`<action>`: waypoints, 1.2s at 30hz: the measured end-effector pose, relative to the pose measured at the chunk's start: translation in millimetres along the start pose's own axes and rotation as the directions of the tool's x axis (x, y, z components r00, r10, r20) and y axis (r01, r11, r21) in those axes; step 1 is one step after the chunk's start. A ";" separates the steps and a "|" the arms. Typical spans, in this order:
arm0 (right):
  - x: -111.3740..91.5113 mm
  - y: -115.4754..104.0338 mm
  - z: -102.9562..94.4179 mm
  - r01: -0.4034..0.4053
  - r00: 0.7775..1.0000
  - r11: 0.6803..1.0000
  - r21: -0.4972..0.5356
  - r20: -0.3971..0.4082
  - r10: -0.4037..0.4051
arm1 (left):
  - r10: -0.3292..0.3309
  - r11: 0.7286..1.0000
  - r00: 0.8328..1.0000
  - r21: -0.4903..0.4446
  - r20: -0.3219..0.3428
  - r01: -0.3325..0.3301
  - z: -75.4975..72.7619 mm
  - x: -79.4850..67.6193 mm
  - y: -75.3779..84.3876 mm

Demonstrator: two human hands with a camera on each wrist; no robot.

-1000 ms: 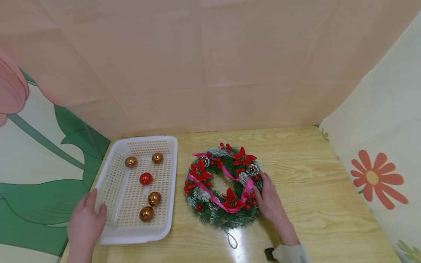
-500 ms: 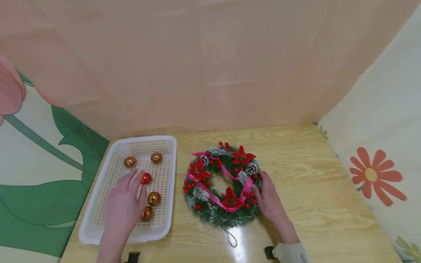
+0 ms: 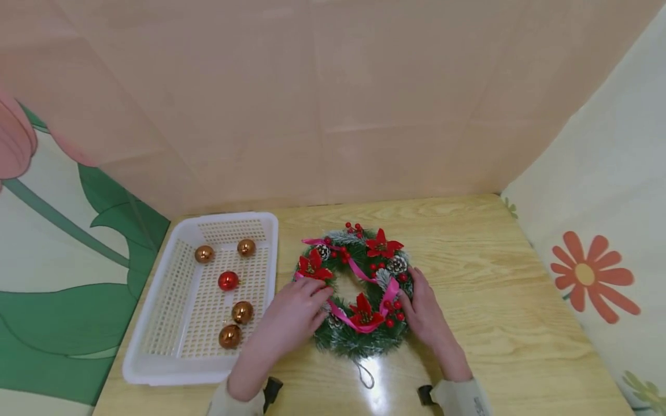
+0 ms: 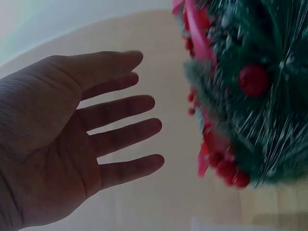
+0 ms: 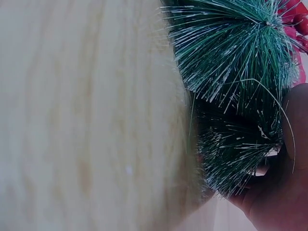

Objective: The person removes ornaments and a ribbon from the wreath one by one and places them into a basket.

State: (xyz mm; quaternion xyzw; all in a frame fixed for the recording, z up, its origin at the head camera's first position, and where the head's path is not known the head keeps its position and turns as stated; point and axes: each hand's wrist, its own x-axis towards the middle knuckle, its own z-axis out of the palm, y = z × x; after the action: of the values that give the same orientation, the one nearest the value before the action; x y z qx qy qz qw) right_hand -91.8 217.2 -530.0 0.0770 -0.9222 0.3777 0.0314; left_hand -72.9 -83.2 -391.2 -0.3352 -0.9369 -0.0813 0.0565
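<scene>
A green Christmas wreath (image 3: 359,345) lies on the table, trimmed with red poinsettias, berries, pine cones and a pink ribbon. My right hand (image 3: 430,316) grips its right side, the thumb on top; in the right wrist view, the hand (image 5: 284,195) curls around the bristly green rim. Above the wreath's left side hovers my left hand (image 3: 291,318). The left wrist view has this hand (image 4: 62,125) with its fingers extended and nothing in them, a gap between the fingertips and the wreath (image 4: 269,130).
To the left stands a white plastic basket (image 3: 136,346). In it lie a red bauble (image 3: 228,281) and several copper-coloured baubles (image 3: 242,312). A cord loop (image 3: 366,375) sticks out below the wreath. A pink-beige backdrop (image 3: 312,115) rises behind the wooden table (image 3: 484,277).
My left hand has moved right, from the basket's left side across the baubles to the wreath's left side. The basket shifted slightly early on. My right hand stays on the wreath.
</scene>
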 end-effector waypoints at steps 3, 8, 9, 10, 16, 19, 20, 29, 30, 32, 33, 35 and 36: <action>0.1 -0.2 0.8 -0.003 1.000 1.000 -0.001 0.002 0.003 | 0.036 0.999 0.997 0.009 0.073 -0.037 9.2 4.6 8.3; -0.7 -1.5 2.2 0.001 1.000 1.000 0.002 -0.003 -0.001 | 0.073 0.996 0.994 0.041 0.085 -0.077 27.1 8.0 11.6; -0.9 -1.9 2.6 0.002 1.000 1.000 0.002 -0.004 -0.002 | 0.075 0.996 0.994 0.044 0.085 -0.079 30.4 7.8 11.4; -1.2 -2.0 2.9 0.006 1.000 1.000 0.002 -0.004 -0.006 | 0.077 0.996 0.993 0.045 0.086 -0.081 33.5 7.6 11.1; -2.5 -0.9 2.6 0.014 1.000 1.000 -0.011 0.000 -0.014 | 0.055 0.998 0.997 0.027 0.058 -0.057 47.6 4.1 9.0; -3.9 -0.3 0.8 0.001 1.000 1.000 -0.018 0.003 -0.001 | 0.046 0.999 0.999 0.023 0.028 -0.047 51.5 3.0 8.7; -4.2 -0.1 0.5 -0.001 1.000 1.000 -0.021 0.002 0.001 | 0.044 0.999 0.999 0.023 0.020 -0.044 52.3 2.7 8.7; -4.2 0.5 2.5 0.009 1.000 1.000 -0.023 -0.004 -0.010 | 0.034 0.999 0.999 0.039 0.005 -0.034 57.1 1.1 9.4; -4.0 0.2 2.3 0.009 1.000 1.000 -0.022 -0.002 -0.009 | 0.037 0.999 0.999 0.040 -0.003 -0.037 56.9 1.1 9.1; -3.4 0.5 2.4 0.010 1.000 1.000 -0.025 -0.005 -0.010 | 0.043 0.999 0.999 0.034 -0.022 -0.043 56.0 1.1 8.5; -3.1 0.5 2.3 0.010 1.000 1.000 -0.026 -0.006 -0.010 | 0.047 0.998 0.998 0.029 -0.032 -0.046 55.5 0.9 8.1; -2.4 0.1 2.2 0.009 1.000 1.000 -0.026 -0.006 -0.009 | 0.056 0.998 0.997 0.018 -0.047 -0.055 53.2 0.6 7.8; -2.0 -0.4 2.2 0.008 1.000 1.000 -0.024 -0.004 -0.008 | 0.063 0.998 0.997 0.012 -0.052 -0.062 51.8 0.2 7.6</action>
State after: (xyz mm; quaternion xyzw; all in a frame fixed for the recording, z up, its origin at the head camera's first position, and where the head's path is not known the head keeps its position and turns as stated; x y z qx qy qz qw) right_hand -89.8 215.6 -531.5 0.0794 -0.9263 0.3665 0.0358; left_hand -70.8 -67.4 -441.1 -0.3619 -0.9245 -0.0837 0.0853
